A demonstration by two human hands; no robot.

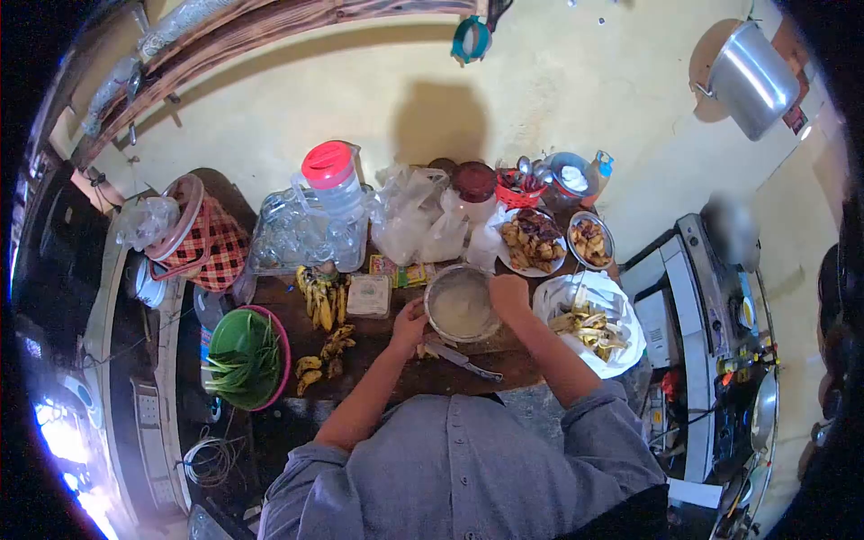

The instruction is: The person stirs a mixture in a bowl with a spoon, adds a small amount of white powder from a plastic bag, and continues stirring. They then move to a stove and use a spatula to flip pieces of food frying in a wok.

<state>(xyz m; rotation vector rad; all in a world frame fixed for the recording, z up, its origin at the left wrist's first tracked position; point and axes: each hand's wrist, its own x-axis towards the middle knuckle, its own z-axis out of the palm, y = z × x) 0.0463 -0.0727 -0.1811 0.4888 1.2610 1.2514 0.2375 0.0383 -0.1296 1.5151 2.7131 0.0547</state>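
Observation:
A round metal bowl [430, 286] stands near the middle of the table, with pale, creamy batter [461, 303] inside it. My left hand [410, 326] is at the bowl's left side, its fingers curled against the rim. At the opposite rim, my right hand [509, 295] is closed over the edge, and its fingertips are mostly hidden. Just in front of the bowl lies a knife [463, 362]. To the right, a white bag-lined basin [633, 335] holds banana peels [589, 326]. Bunches of bananas [324, 295] lie to the left, beside a lidded plastic container [369, 295].
Behind the bowl are plastic bags [407, 220], a plate of fried food [533, 241] and a smaller bowl of fried pieces [590, 243]. A red-lidded pitcher [333, 184] stands by a glass tray [270, 256]. Green and pink basins [241, 355] sit left; a stove [702, 270] stands right.

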